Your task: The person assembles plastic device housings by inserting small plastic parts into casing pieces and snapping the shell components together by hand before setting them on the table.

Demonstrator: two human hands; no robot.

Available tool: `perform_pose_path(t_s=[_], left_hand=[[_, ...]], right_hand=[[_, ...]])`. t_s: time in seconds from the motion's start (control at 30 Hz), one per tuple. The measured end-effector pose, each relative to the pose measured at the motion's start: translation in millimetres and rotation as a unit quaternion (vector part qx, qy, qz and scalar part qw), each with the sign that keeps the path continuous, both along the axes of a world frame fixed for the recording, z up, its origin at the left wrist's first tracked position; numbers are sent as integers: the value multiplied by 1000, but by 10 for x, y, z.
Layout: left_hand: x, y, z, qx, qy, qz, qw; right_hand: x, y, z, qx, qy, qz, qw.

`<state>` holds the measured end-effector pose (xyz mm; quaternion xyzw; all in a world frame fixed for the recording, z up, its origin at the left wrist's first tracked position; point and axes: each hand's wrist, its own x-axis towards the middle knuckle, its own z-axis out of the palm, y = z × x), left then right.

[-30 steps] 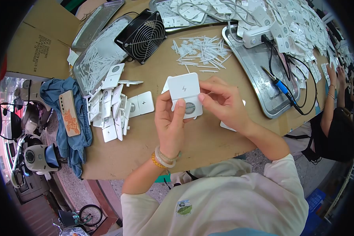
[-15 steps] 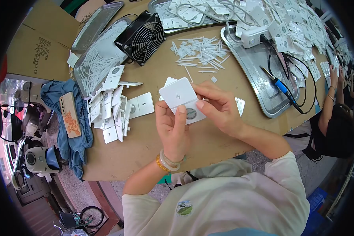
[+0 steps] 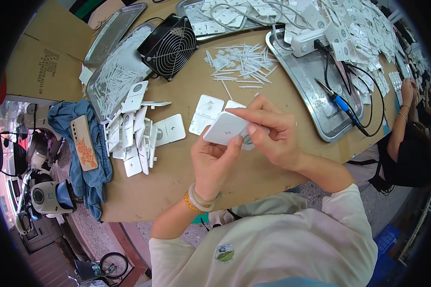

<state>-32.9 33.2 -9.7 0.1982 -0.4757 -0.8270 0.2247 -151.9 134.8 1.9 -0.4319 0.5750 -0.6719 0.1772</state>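
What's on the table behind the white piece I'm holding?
Past the held piece, part of a second white piece peeks out on the brown tabletop, with an open white piece to its left. The rest is hidden by the held piece and your right hand.

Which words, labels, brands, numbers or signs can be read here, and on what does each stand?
"CHRISTMAS": sideways on the cardboard box; its other lines are too blurred for certainty.
Lightning-bolt sign: on the held white piece and an open white piece lying farther left.
Disc on the held white piece: partly hidden, unreadable.
Phone case and shirt badge: too small to read.
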Motion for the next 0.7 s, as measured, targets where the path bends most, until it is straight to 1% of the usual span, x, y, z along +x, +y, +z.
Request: perform_pose_path(t_s=[0.13, 0.23, 0.33, 0.43, 0.53, 0.63, 0.7], left_hand=[[33, 40, 21, -45, 17, 13, 999], [36, 30, 26, -38, 1, 10, 999], [5, 51, 30, 0, 21, 37, 999], [17, 54, 62, 10, 38, 65, 997], [134, -7, -46, -94, 50, 56, 993], [130, 31, -5, -113, 58, 54, 990], [126, 46, 2, -88, 73, 48, 992]], right_hand=[[20, 9, -9, -16, -4, 11, 1000], [25, 27, -2, -20, -22, 17, 999], [-13, 27, 11, -25, -10, 26, 999], [26, 20, 10, -35, -59, 15, 998], [33, -13, -27, -59, -86, 17, 994], [21, 16, -12, -71, -53, 22, 996], [49, 13, 16, -73, -94, 23, 993]])
